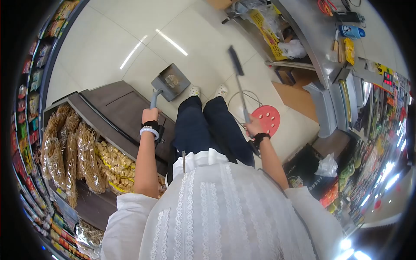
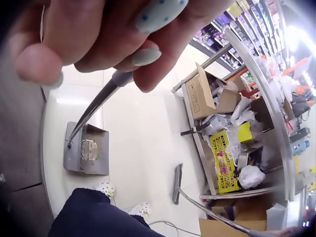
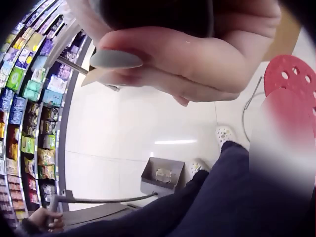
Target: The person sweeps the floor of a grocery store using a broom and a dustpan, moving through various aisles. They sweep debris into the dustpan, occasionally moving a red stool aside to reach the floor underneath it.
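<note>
My left hand (image 1: 150, 116) grips the grey handle of a long-handled dustpan (image 1: 161, 82), whose pan lies on the floor in front of my feet. Inside the pan, a clear crumpled piece of litter (image 2: 89, 150) shows in the left wrist view. The fingers of my right hand (image 1: 254, 126) are curled round the shaft of a broom (image 1: 241, 93) on the other side of my legs. Its dark, narrow head (image 1: 235, 60) points forward, apart from the dustpan. In the right wrist view my right hand (image 3: 192, 64) fills the top, and the broom head is hidden.
A red stool seat (image 1: 267, 120) with holes stands beside my right hand. A metal counter (image 1: 299, 26) with a yellow basket (image 1: 265, 32) on its shelf is at front right. Left of me, a brown display unit (image 1: 117, 108) holds bagged dried goods. Shop shelves (image 3: 29, 108) line the side.
</note>
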Motion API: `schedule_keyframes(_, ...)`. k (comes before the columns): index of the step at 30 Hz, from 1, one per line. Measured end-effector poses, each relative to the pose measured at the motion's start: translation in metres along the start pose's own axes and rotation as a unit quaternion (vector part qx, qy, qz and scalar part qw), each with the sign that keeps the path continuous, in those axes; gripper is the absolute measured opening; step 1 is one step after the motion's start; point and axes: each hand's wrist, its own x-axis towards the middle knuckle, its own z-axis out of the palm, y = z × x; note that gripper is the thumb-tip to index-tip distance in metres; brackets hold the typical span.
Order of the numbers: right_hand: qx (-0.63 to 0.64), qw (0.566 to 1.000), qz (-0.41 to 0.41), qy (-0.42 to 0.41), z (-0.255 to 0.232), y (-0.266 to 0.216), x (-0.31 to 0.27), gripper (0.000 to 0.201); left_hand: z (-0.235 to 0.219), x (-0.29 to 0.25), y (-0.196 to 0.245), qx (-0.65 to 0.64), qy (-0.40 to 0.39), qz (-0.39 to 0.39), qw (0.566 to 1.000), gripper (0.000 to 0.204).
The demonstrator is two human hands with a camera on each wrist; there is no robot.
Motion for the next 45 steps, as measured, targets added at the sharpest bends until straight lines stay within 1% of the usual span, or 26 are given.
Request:
schedule_keyframes(1,0.015,1.000,0.015,-0.022,0.008,-0.021,-0.023,0.068,0.000,-0.004,0.004,0.042,0.038,0.018,0.998,0.025)
schedule_keyframes(2,0.020,1.000,0.016,-0.017,0.017,-0.024,-0.028,0.068,0.001,-0.007,0.008,0.084,0.075,0.038,0.993,0.026)
schedule_keyframes(3,0.039,0.998,0.014,-0.053,0.024,-0.025,-0.032,0.068,0.006,0.006,-0.001,0.109,0.101,0.053,0.988,0.029)
schedule_keyframes(4,0.059,0.994,0.012,-0.088,0.029,-0.029,-0.035,0.068,0.006,0.006,0.000,0.111,0.097,0.058,0.987,0.029)
schedule_keyframes(5,0.062,0.995,0.014,-0.083,0.033,-0.033,-0.037,0.068,0.007,0.004,-0.001,0.088,0.099,0.067,0.989,0.025)
schedule_keyframes(7,0.109,0.982,0.033,-0.152,0.034,-0.050,-0.041,0.060,0.007,-0.002,-0.001,0.066,0.097,0.071,0.991,0.022)
schedule_keyframes(8,0.109,0.982,0.033,-0.153,0.024,-0.056,-0.037,0.060,0.009,0.000,-0.005,0.066,0.097,0.071,0.991,0.022)
schedule_keyframes(10,0.287,0.910,0.091,-0.287,-0.008,-0.068,-0.029,0.057,0.009,0.008,-0.010,0.065,0.113,0.081,0.988,0.022)
schedule_keyframes(12,0.269,0.905,0.074,-0.321,-0.034,-0.090,-0.043,0.054,0.005,0.002,-0.003,0.087,0.107,0.063,0.988,0.028)
schedule_keyframes(13,0.207,0.938,0.041,-0.276,-0.039,-0.093,-0.049,0.054,0.004,-0.002,-0.002,0.077,0.093,0.057,0.991,0.028)
schedule_keyframes(14,0.202,0.938,0.034,-0.281,-0.044,-0.097,-0.058,0.054,0.000,-0.004,-0.001,0.065,0.080,0.051,0.993,0.028)
schedule_keyframes(16,0.104,0.967,-0.015,-0.233,-0.052,-0.108,-0.078,0.054,0.005,0.007,-0.011,0.096,0.101,0.067,0.988,0.029)
schedule_keyframes(17,0.085,0.976,-0.014,-0.198,-0.052,-0.109,-0.085,0.054,-0.004,-0.021,0.005,0.079,0.097,0.067,0.990,0.030)
schedule_keyframes(19,0.042,0.988,-0.049,-0.138,-0.049,-0.108,-0.084,0.055,0.003,0.000,-0.010,0.103,0.144,0.080,0.981,0.032)
schedule_keyframes(20,0.018,0.991,-0.078,-0.111,-0.046,-0.102,-0.074,0.057,-0.003,-0.006,-0.006,0.097,0.115,0.071,0.986,0.033)
schedule_keyframes(22,-0.084,0.984,-0.140,-0.068,-0.041,-0.087,-0.039,0.060,-0.005,-0.002,-0.011,0.088,0.132,0.058,0.986,0.034)
schedule_keyframes(24,-0.216,0.956,-0.198,0.025,-0.024,-0.109,-0.035,0.057,-0.013,-0.012,-0.006,0.085,0.131,0.046,0.987,0.034)
schedule_keyframes(25,-0.227,0.949,-0.218,0.018,-0.018,-0.115,-0.024,0.057,-0.015,-0.014,-0.008,0.074,0.128,0.044,0.988,0.034)
schedule_keyframes(27,-0.253,0.955,-0.150,0.035,-0.008,-0.123,-0.001,0.050,-0.017,-0.016,-0.014,0.050,0.132,0.037,0.989,0.034)
schedule_keyframes(30,-0.256,0.954,-0.155,0.028,-0.009,-0.135,0.021,0.046,-0.026,-0.016,-0.025,0.026,0.120,0.042,0.992,0.033)
schedule_keyframes(32,-0.275,0.956,-0.098,0.010,-0.018,-0.143,0.037,0.040,-0.026,-0.002,-0.035,0.009,0.145,0.044,0.988,0.033)
schedule_keyframes(36,-0.247,0.963,-0.101,-0.042,-0.031,-0.169,0.057,0.040,-0.042,0.014,-0.036,-0.057,0.136,0.025,0.989,0.033)
schedule_keyframes(39,-0.176,0.979,-0.068,-0.074,-0.046,-0.179,0.063,0.046,-0.046,0.027,-0.033,-0.210,0.167,-0.012,0.963,0.026)
schedule_keyframes(41,-0.181,0.978,-0.061,-0.079,-0.051,-0.208,0.059,0.047,-0.047,0.045,-0.031,-0.329,0.166,-0.037,0.929,0.018)
schedule_keyframes(42,-0.181,0.978,-0.058,-0.086,-0.052,-0.222,0.058,0.047,-0.051,0.046,-0.025,-0.329,0.165,-0.044,0.929,0.018)
schedule_keyframes(45,-0.182,0.978,-0.048,-0.085,-0.057,-0.265,0.066,0.046,-0.067,0.043,0.001,-0.436,0.147,-0.091,0.883,0.021)
